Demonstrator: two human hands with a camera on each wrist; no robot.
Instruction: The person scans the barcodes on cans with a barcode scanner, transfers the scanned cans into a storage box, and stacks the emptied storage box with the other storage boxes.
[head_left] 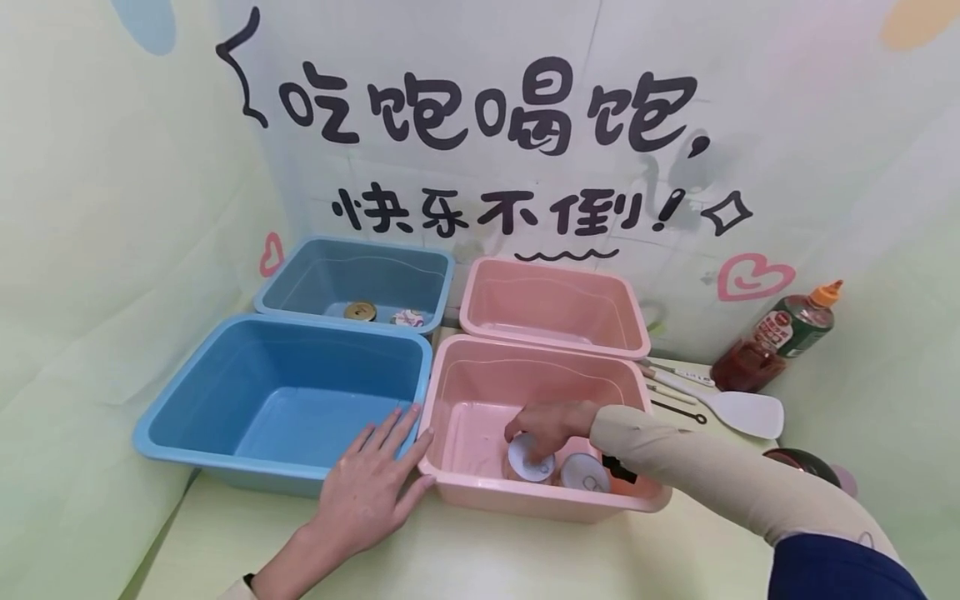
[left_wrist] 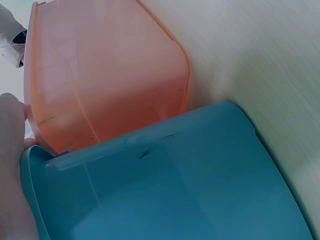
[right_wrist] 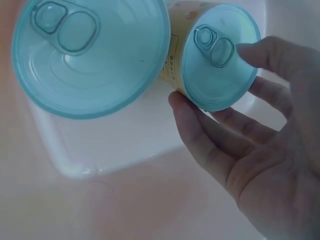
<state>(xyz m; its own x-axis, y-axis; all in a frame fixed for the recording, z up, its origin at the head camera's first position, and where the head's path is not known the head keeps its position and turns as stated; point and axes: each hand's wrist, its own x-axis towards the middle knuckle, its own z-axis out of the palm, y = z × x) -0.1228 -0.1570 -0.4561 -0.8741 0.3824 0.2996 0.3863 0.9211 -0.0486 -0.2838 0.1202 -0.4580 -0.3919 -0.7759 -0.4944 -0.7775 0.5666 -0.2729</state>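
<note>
In the front pink bin [head_left: 517,498] stand two cans with silvery pull-tab lids. My right hand [head_left: 551,423] grips the left can [head_left: 531,468]; the right can [head_left: 585,475] stands beside it. In the right wrist view, the thumb of my right hand [right_wrist: 265,125] lies on the lid of the gripped can [right_wrist: 222,75], and its fingers curl about the side. Close by is the other can [right_wrist: 90,70]. My left hand [head_left: 371,496] rests with straight fingers over the adjoining rims of the pink bin and the front blue bin [head_left: 232,473].
Behind, a smaller blue bin [head_left: 288,275] contains a gold round lid [head_left: 360,311] and a patterned round piece [head_left: 408,318]. A smaller pink bin [head_left: 555,287] adjoins it. At right are a red sauce bottle [head_left: 772,342], a white spatula [head_left: 742,412], thin sticks and a dark round object [head_left: 802,465].
</note>
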